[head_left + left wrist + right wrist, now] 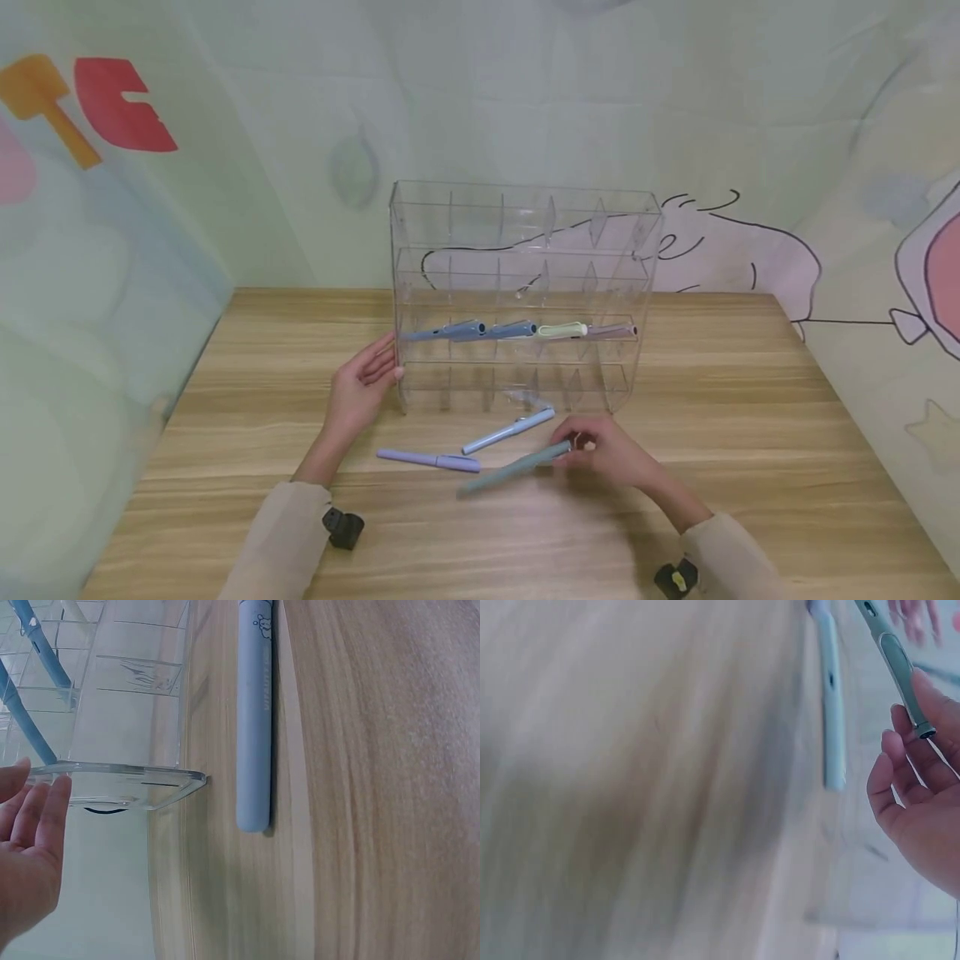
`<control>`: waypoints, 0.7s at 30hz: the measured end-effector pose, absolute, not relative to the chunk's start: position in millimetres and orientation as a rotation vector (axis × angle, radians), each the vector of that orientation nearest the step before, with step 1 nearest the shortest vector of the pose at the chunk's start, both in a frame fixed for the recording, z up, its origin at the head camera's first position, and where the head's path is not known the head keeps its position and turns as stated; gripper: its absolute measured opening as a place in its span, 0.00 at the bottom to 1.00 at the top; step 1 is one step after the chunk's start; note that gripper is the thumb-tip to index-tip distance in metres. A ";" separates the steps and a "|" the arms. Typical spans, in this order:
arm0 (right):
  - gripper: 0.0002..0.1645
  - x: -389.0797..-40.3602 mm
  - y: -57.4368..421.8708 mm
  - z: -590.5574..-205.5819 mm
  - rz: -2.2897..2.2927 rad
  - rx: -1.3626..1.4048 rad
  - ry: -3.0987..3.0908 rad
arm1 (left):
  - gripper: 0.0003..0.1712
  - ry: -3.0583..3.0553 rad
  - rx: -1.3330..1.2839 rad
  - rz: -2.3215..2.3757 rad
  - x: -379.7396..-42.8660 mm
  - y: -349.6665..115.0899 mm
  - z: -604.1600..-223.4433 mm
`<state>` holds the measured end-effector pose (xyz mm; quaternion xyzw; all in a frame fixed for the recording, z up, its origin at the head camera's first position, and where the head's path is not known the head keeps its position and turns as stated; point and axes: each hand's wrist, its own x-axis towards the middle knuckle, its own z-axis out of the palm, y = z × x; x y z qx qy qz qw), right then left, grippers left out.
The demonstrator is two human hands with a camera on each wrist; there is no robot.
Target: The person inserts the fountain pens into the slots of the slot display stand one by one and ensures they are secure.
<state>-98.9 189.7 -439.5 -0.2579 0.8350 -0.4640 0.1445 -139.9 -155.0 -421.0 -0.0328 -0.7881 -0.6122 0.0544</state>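
My right hand (603, 450) pinches a grey-green pen (517, 468) near its capped end between thumb and fingers. The pen slants over the table, its far end pointing left toward me. In the right wrist view its metal clip shows. My left hand (360, 396) is at the left side of a clear acrylic pen rack (517, 379), fingers fairly straight, their tips against the side panel (135, 780). Between the hands, a light blue pen (510, 429) and a lavender pen (427, 459) lie in front of the rack.
In one of the rack's lower tiers lie two blue pens (465, 331), a pale yellow-green pen (562, 331) and a mauve pen (611, 330). Thin dividers (551, 221) split the tiers. Behind the wooden table (750, 467) hangs a printed cloth (525, 100).
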 end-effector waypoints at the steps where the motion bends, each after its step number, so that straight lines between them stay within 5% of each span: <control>1: 0.09 -99.3 196.1 -437.6 -1.345 -0.736 2.421 | 0.28 -2.394 -0.100 -1.858 -139.8 -154.9 -420.9; 21: 0.10 -103.7 312.2 -355.8 -1.380 -0.382 2.884 | 0.28 -2.403 -0.109 -1.848 -140.6 -155.7 -421.4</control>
